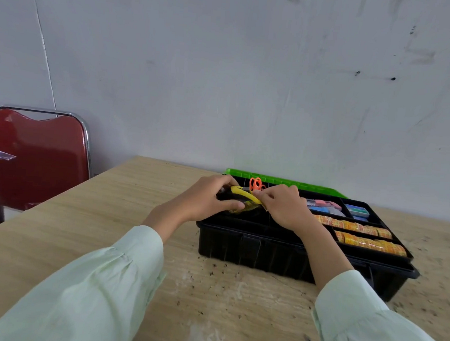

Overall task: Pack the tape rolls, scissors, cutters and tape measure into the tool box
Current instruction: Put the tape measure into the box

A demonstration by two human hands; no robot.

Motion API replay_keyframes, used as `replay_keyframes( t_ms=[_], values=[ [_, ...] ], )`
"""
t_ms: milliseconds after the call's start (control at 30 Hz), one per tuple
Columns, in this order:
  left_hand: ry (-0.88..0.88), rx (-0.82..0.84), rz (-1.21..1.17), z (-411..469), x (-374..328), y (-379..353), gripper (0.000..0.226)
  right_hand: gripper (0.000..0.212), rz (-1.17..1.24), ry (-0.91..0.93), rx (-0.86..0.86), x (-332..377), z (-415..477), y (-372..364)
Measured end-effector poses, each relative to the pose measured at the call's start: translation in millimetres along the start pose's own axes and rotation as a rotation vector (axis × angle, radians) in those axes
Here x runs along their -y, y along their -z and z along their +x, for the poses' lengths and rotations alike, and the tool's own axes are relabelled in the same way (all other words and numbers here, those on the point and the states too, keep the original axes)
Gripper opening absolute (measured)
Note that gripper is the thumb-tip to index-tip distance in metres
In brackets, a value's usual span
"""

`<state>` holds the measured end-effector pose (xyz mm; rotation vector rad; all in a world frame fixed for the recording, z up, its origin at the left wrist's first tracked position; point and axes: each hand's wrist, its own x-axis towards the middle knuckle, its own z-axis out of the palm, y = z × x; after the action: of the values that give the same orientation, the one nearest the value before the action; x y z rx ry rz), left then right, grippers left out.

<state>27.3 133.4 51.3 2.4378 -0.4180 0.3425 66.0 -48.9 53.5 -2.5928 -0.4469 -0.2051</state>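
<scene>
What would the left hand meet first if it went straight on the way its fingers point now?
Most likely the right hand. The left hand grips the yellow tape measure over the tool box and points rightward, where the right hand pinches the same tape measure. Depth is unclear from one view.

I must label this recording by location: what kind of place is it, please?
Probably a plain workroom or a simple office, though I cannot be sure. A worn wooden table stands against a bare, scuffed white wall, and a metal-framed red padded chair stands beside it.
</scene>
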Motion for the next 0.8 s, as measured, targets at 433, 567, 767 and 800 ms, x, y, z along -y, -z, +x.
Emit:
replay_keyframes(
  t_ms=[433,567,767,800],
  values=[
    [0.026,-0.101,0.179,11,10,-12,0.018,0.042,-0.066,0.064,0.135,-1,-12,2],
    [0.019,-0.149,0.154,3,10,-10,0.014,0.048,-0.166,0.072,0.137,5,-14,3],
    [0.051,-0.123,0.219,1,13,7,0.008,0.055,-0.239,0.022,0.148,10,-11,3],
    [0.048,-0.139,0.243,0,14,7,0.007,0.055,-0.238,0.011,0.14,11,-10,2]
  ],
)
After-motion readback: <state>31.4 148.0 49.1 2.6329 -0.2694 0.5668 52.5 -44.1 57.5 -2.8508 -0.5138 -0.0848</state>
